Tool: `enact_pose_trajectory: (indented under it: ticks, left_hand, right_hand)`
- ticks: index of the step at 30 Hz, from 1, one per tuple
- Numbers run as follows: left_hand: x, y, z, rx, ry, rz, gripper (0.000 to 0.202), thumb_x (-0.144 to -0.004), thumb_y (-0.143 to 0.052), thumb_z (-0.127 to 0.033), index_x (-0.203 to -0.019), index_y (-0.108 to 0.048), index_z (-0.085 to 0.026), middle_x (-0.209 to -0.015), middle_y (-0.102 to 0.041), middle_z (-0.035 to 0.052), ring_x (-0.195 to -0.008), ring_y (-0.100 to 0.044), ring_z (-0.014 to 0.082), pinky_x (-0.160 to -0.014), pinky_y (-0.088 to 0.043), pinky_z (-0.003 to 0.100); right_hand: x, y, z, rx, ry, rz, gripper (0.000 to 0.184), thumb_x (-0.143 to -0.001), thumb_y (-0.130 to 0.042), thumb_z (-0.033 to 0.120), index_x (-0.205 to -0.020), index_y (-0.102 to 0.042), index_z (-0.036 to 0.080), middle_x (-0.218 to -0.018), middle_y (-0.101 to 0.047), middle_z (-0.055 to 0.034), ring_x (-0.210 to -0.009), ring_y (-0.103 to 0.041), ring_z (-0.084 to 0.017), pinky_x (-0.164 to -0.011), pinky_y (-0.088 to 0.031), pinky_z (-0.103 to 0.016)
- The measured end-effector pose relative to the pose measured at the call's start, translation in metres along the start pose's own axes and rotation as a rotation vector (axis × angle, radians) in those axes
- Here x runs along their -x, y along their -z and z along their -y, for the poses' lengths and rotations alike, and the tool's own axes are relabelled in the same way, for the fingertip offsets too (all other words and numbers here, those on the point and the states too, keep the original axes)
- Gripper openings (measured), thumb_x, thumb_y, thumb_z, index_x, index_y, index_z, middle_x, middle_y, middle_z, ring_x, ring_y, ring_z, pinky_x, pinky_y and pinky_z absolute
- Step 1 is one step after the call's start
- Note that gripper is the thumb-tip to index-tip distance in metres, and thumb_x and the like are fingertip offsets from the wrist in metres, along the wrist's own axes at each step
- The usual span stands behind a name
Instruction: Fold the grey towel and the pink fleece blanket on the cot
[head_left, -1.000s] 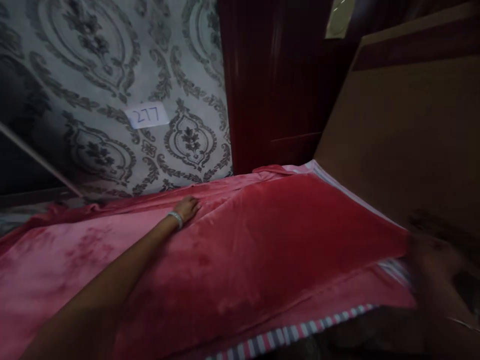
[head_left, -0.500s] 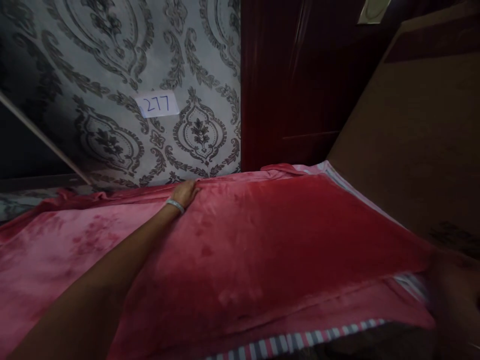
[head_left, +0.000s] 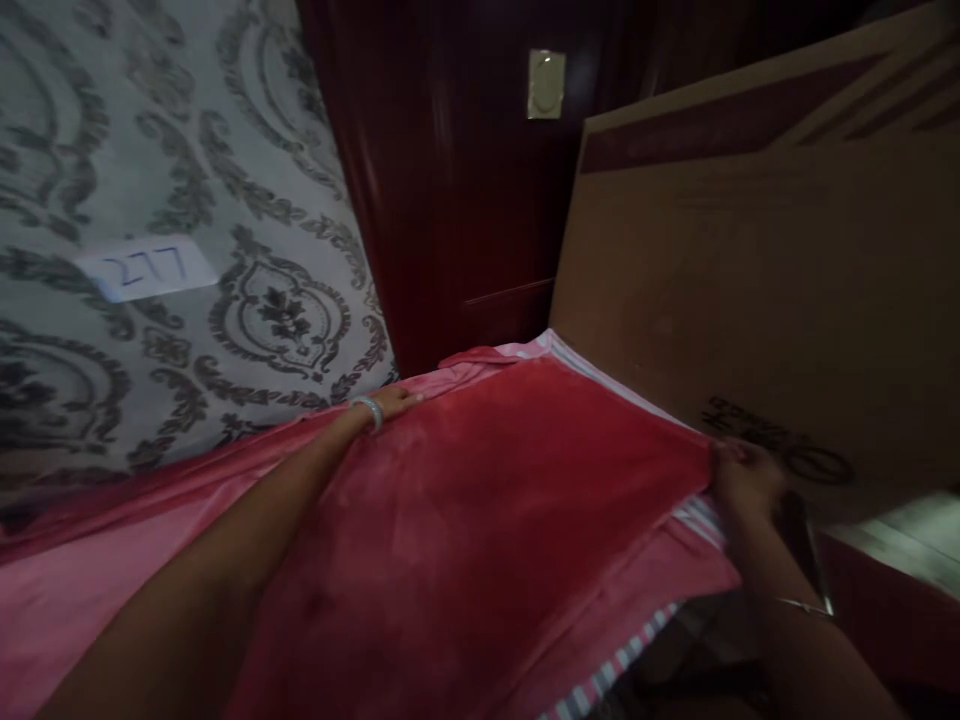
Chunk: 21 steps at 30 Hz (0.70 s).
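Note:
A red and pink plush blanket (head_left: 487, 480) with a striped grey, white and pink border lies spread out in layers. My left hand (head_left: 397, 402), wearing a pale bracelet, rests flat on it near the far edge, fingers stretched out. At the right end my right hand (head_left: 746, 480) is closed on the blanket's near corner and pulls the top layer taut. Its fingers are slightly blurred and partly hidden. Below that corner, a lower pink layer with the striped border hangs out.
Patterned wallpaper (head_left: 277, 310) carries a paper label (head_left: 150, 270) reading 277. A dark red wooden panel (head_left: 465, 200) with a gold plate (head_left: 546, 84) stands behind. A large cardboard box (head_left: 750, 290) rises along the blanket's right end. Pale floor (head_left: 919, 540) shows at lower right.
The view has swung right. My left hand has slid a little to the right along the far edge. My right hand, blurred at the frame's edge before, now shows clearly at the corner.

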<state>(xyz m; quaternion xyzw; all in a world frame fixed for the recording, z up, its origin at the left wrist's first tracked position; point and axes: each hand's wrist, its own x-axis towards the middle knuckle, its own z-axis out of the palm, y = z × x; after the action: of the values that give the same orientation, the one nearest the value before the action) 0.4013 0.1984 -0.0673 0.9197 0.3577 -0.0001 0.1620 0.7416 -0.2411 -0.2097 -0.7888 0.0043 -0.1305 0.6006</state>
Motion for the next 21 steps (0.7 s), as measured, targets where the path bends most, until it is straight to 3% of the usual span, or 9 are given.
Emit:
enact_pose_trajectory:
  ticks: [3, 6, 11, 14, 17, 21]
  left_hand:
    - [-0.050, -0.017, -0.057, 0.004, -0.064, -0.007, 0.045, -0.084, -0.058, -0.056, -0.090, -0.075, -0.015, -0.096, -0.076, 0.0121, -0.094, -0.070, 0.0265, -0.082, -0.053, 0.031]
    - [-0.093, -0.037, -0.108, 0.018, -0.106, -0.048, 0.035, -0.087, -0.059, -0.046, -0.096, -0.074, -0.015, -0.096, -0.075, 0.0123, -0.093, -0.069, 0.0258, -0.081, -0.052, 0.032]
    - [-0.145, -0.070, -0.173, 0.077, -0.195, -0.103, 0.035, -0.089, -0.059, -0.037, -0.117, -0.069, -0.018, -0.113, -0.073, 0.0112, -0.100, -0.068, 0.0245, -0.083, -0.052, 0.031]
    - [-0.165, -0.086, -0.200, 0.106, -0.271, -0.108, 0.038, -0.087, -0.061, -0.027, -0.124, -0.068, -0.019, -0.118, -0.072, 0.0085, -0.104, -0.067, 0.0227, -0.089, -0.051, 0.030]
    - [-0.178, -0.091, -0.216, 0.126, -0.347, -0.113, 0.037, -0.087, -0.056, -0.015, -0.119, -0.073, -0.020, -0.117, -0.072, 0.0055, -0.108, -0.065, 0.0213, -0.098, -0.048, 0.030]
    - [-0.190, -0.084, -0.227, 0.152, -0.383, -0.270, 0.042, -0.095, -0.043, -0.017, -0.125, -0.072, -0.021, -0.127, -0.065, 0.0088, -0.118, -0.059, 0.0238, -0.106, -0.043, 0.034]
  right_hand:
    - [0.003, -0.001, 0.011, -0.077, -0.076, -0.056, 0.027, -0.061, -0.064, 0.035, -0.084, -0.064, 0.021, -0.075, -0.063, -0.0034, -0.076, -0.061, -0.026, -0.080, -0.052, -0.041]
    - [0.002, -0.002, 0.015, -0.127, -0.059, -0.072, 0.028, -0.062, -0.064, 0.035, -0.085, -0.066, 0.020, -0.076, -0.065, -0.0034, -0.075, -0.062, -0.023, -0.077, -0.053, -0.037]
    - [-0.001, -0.004, 0.004, -0.146, 0.020, -0.032, 0.040, -0.069, -0.063, 0.040, -0.102, -0.070, 0.019, -0.081, -0.067, -0.0022, -0.075, -0.061, -0.019, -0.070, -0.051, -0.030]
    - [-0.001, -0.002, 0.002, -0.159, 0.038, 0.056, 0.044, -0.070, -0.063, 0.039, -0.107, -0.071, 0.018, -0.085, -0.069, -0.0026, -0.073, -0.060, -0.018, -0.068, -0.049, -0.028]
    - [-0.004, 0.005, 0.010, -0.191, 0.101, 0.050, 0.038, -0.071, -0.062, 0.036, -0.102, -0.074, 0.017, -0.092, -0.072, -0.0062, -0.080, -0.062, -0.019, -0.073, -0.050, -0.030]
    - [-0.016, 0.013, 0.025, -0.153, 0.237, -0.021, 0.030, -0.076, -0.059, 0.034, -0.097, -0.075, 0.019, -0.098, -0.073, -0.0074, -0.090, -0.065, -0.022, -0.081, -0.052, -0.035]
